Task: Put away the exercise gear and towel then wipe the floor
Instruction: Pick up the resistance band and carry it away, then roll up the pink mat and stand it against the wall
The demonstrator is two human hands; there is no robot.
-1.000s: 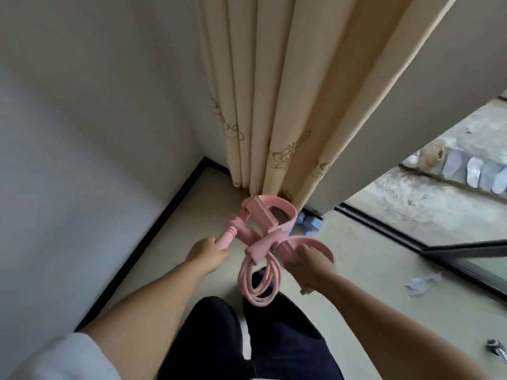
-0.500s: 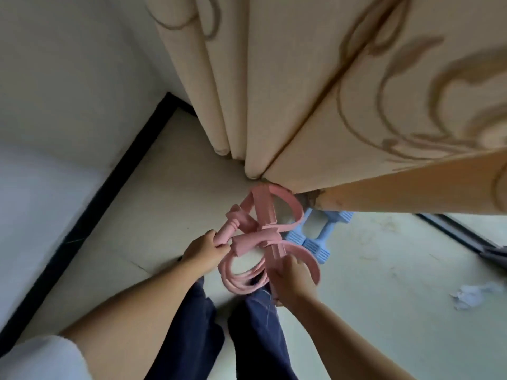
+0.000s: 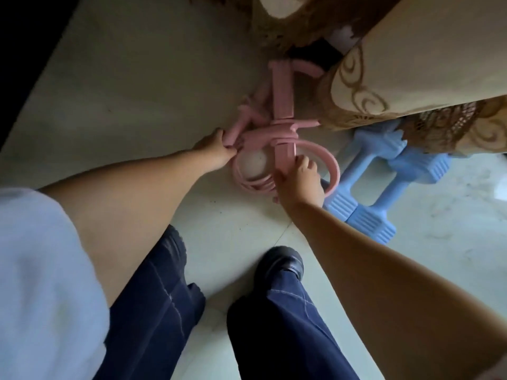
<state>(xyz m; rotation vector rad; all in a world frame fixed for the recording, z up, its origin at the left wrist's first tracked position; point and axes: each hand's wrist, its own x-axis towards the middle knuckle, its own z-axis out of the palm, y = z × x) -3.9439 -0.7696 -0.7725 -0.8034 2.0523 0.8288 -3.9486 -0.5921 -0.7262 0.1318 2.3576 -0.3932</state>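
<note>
A pink pedal resistance band (image 3: 282, 105) with coiled tubes and foot straps lies low at the floor in the corner, its far end under the curtain hem. My left hand (image 3: 216, 146) grips its pink handle on the left side. My right hand (image 3: 301, 178) holds the lower strap and coil. Two light blue dumbbells (image 3: 384, 185) lie on the floor just right of the band, their far ends partly hidden by the curtain.
A beige curtain (image 3: 411, 64) with brown swirls hangs over the corner at top right. A black baseboard (image 3: 24, 64) runs along the left wall. My dark trousers and black shoe (image 3: 279, 263) stand on the pale tiled floor (image 3: 137, 91) below the hands.
I have bent down: the band has gone from waist height to the floor by the curtain, beside the blue dumbbells. Both hands still hold it.
</note>
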